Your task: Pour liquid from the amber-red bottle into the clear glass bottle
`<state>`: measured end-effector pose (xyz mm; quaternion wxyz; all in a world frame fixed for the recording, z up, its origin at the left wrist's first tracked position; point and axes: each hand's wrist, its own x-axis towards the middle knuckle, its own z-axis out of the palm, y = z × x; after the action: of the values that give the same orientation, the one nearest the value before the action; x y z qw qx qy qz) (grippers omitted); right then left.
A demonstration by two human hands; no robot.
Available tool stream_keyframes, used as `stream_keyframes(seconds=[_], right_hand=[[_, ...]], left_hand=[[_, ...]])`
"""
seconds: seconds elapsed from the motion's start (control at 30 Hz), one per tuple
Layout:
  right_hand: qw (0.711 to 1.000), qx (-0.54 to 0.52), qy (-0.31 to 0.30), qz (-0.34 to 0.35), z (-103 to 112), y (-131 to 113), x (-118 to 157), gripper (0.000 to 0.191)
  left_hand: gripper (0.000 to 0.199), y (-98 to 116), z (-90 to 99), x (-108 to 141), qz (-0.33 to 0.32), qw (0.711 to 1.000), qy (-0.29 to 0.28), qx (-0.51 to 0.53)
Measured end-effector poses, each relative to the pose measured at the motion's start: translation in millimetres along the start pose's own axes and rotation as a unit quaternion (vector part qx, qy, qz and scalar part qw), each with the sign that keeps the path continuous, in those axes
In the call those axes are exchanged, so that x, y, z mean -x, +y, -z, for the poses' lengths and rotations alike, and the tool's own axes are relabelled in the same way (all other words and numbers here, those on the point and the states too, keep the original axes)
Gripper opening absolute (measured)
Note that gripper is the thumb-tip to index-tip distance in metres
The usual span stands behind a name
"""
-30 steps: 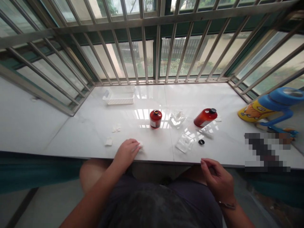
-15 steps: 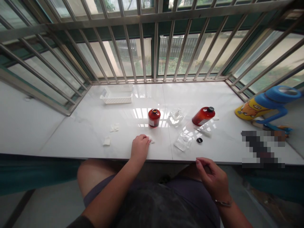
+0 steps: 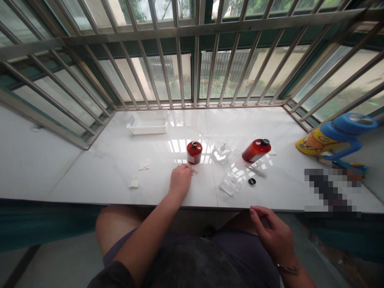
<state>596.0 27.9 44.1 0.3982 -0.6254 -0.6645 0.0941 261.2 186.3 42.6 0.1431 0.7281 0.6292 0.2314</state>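
My left hand (image 3: 181,178) is on the white counter, fingers closed on a small white cotton pad (image 3: 194,172), mostly hidden under the fingertips. Just beyond it stands an amber bottle (image 3: 195,153), upright with its mouth uncapped. My right hand (image 3: 271,228) hangs at the counter's front edge, thumb and fingers curled together, with nothing visible in them. A black cap (image 3: 252,181) lies on the counter beyond that hand, beside a clear plastic box (image 3: 231,183). Farther back, a second amber bottle (image 3: 256,151) with a black cap leans at a tilt in the view.
Two white pads (image 3: 134,183) (image 3: 144,164) lie at left. A white perforated basket (image 3: 149,127) sits at the back left. Crumpled clear plastic (image 3: 222,152) lies between the bottles. A blue-and-yellow flask (image 3: 333,134) stands at right, and metal bars (image 3: 196,72) line the back.
My left hand has slid forward and slightly right with the white pad, closer to the uncapped bottle. My right hand stays near the edge, and the whole view has shifted slightly.
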Motion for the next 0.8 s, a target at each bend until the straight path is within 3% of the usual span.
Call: stream_keyframes(seconds=[0.1,0.2,0.3,0.43,0.53,0.63,0.73,0.8], right_hand=[[1.000,-0.001,-0.009,-0.002,-2.7,3.1,-0.1,0.024],[1.000,-0.008,-0.026,0.007,-6.6,3.4,1.3,0.023],[0.999,-0.014,-0.032,0.019,-9.4,-0.1,2.7,0.022],[0.999,-0.017,-0.041,0.019,-8.9,-4.4,2.6,0.023],[0.999,-0.017,-0.049,0.011,-6.4,-4.0,1.4,0.025],[0.999,-0.016,-0.046,0.009,-4.0,-2.7,0.3,0.026],[0.998,-0.019,-0.054,0.016,-2.9,-3.0,-0.1,0.024],[0.998,-0.022,-0.057,0.023,-3.3,-4.2,0.0,0.022]], left_hand=[[0.027,-45.9,28.3,-15.5,0.057,0.997,0.035,-0.033],[0.027,-78.5,47.7,-45.9,0.091,0.992,0.058,-0.061],[0.023,-90.5,52.4,-79.1,0.090,0.992,0.058,-0.065],[0.018,-85.1,44.3,-101.0,0.021,0.999,0.019,-0.043],[0.018,-78.0,41.2,-86.9,-0.053,0.998,-0.026,-0.026],[0.016,-72.7,46.4,-50.0,-0.130,0.988,-0.077,-0.013],[0.012,-73.5,60.6,-12.6,-0.186,0.976,-0.115,-0.012],[0.013,-81.2,76.3,-0.9,-0.192,0.975,-0.112,-0.025]])
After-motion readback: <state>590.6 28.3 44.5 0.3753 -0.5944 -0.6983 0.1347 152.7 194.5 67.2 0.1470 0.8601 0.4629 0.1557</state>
